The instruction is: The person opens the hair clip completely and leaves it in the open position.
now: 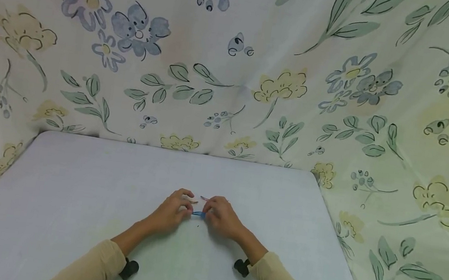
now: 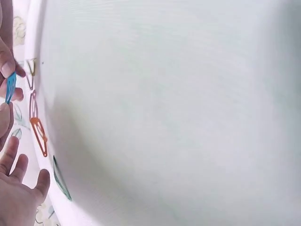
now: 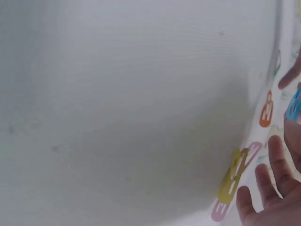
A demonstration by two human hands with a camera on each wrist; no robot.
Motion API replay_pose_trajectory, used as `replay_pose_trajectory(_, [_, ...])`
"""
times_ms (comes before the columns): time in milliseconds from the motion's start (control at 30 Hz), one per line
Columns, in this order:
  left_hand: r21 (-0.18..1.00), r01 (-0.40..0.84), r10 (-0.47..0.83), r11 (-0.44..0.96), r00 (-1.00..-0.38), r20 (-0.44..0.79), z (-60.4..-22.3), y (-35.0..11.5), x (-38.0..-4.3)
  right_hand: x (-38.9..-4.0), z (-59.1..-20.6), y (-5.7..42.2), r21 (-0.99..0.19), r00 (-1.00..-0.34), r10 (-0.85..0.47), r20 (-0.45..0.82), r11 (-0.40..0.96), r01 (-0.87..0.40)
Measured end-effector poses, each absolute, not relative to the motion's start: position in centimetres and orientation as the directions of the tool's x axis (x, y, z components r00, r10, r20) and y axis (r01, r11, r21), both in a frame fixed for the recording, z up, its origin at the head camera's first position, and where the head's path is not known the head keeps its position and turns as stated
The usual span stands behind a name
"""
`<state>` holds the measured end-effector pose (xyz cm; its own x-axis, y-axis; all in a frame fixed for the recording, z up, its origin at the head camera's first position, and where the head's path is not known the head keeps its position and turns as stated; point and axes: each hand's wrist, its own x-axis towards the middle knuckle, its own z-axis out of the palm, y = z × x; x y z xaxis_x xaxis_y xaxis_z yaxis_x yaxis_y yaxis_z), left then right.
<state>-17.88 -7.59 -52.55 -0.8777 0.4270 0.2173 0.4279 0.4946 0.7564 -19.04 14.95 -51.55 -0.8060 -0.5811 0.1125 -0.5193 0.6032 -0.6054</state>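
In the lower middle of the head view, we are using the left hand (image 1: 169,212) to pinch the narrow end of the blue clip (image 1: 198,213), other fingers spread. The blue clip is bridging both hands. Rightward, our right hand (image 1: 222,217) is pinching its broad end, likewise fanned. We are judging it light, springy, slightly slippery, and favouring its ends for holding.

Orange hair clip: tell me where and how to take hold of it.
The orange hair clip is probably best pinched across its narrow end, from the person's left: that end points away from the pink clip, while the broad end faces it.
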Motion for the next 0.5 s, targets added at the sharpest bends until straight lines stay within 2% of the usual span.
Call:
replay_pose_trajectory(100, [0.823, 0.335, 0.395, 0.459, -0.906, 0.149, -52.1, -7.6, -18.1, -19.2, -51.3, 15.1, -0.684, -0.823, -0.561, 0.086, 0.568, -0.458])
replay_pose_trajectory(267, [0.868, 0.255, 0.359, 0.427, -0.928, 0.096, -51.6, -7.6, -18.4, -19.1, -50.0, 15.1, -0.794, -0.848, -0.528, 0.040, 0.498, -0.348])
replay_pose_trajectory(367, [0.885, 0.222, 0.340, 0.409, -0.937, 0.078, -51.3, -7.6, -18.4, -18.7, -48.4, 14.8, -0.830, -0.860, -0.510, -0.001, 0.480, -0.284])
replay_pose_trajectory(500, [0.910, 0.164, 0.314, 0.380, -0.949, 0.040, -50.9, -7.5, -18.4, -19.0, -48.5, 14.8, -0.866, -0.870, -0.493, -0.033, 0.448, -0.221])
